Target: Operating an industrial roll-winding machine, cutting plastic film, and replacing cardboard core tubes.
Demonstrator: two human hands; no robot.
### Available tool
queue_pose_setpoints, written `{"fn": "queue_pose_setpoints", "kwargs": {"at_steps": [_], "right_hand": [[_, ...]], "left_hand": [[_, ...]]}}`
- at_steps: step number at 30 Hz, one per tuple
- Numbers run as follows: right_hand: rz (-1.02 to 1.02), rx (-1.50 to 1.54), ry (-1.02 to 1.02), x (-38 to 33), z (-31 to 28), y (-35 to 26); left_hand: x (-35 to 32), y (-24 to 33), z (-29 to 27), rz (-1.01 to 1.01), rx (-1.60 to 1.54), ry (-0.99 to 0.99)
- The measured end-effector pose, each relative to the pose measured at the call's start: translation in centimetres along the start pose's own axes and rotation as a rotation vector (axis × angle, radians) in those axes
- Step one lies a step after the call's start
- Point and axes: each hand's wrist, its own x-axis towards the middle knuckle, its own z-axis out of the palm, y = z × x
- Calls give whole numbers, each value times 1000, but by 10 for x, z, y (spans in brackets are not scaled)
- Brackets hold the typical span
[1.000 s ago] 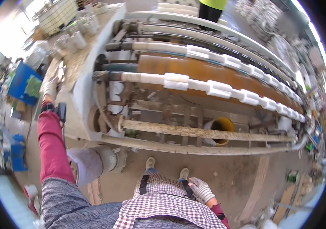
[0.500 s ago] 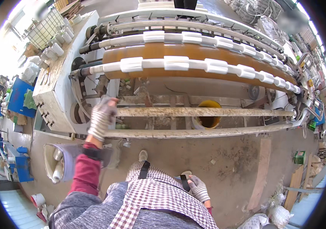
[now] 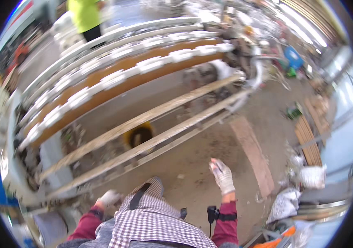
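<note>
Fingers (image 3: pixel 216 166) of the right hand (image 3: pixel 222 177) bend loosely, seemingly empty; the left hand (image 3: pixel 110 198) blurs, can't tell its grip! Nearside of the brown roller (image 3: pixel 94 77) runs the front rail (image 3: pixel 164 137), probably stiff, heavy, best gripped from above, mid-length.

Gloved right hand (image 3: pixel 223 177) — above the floor (image 3: pixel 184 159)
</note>
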Motion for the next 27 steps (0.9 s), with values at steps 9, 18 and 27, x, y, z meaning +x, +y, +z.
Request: {"fn": "queue_pose_setpoints", "kwargs": {"at_steps": [9, 18, 27], "right_hand": [[-30, 237, 389, 215, -205, -36], [-113, 268, 596, 416, -438, -52], [-459, -37, 388, 757, -586, -41]], "left_hand": [[235, 49, 59, -59, 504, -206], [333, 310, 34, -347, -272, 71], [369, 366, 175, -289, 371, 274]]}}
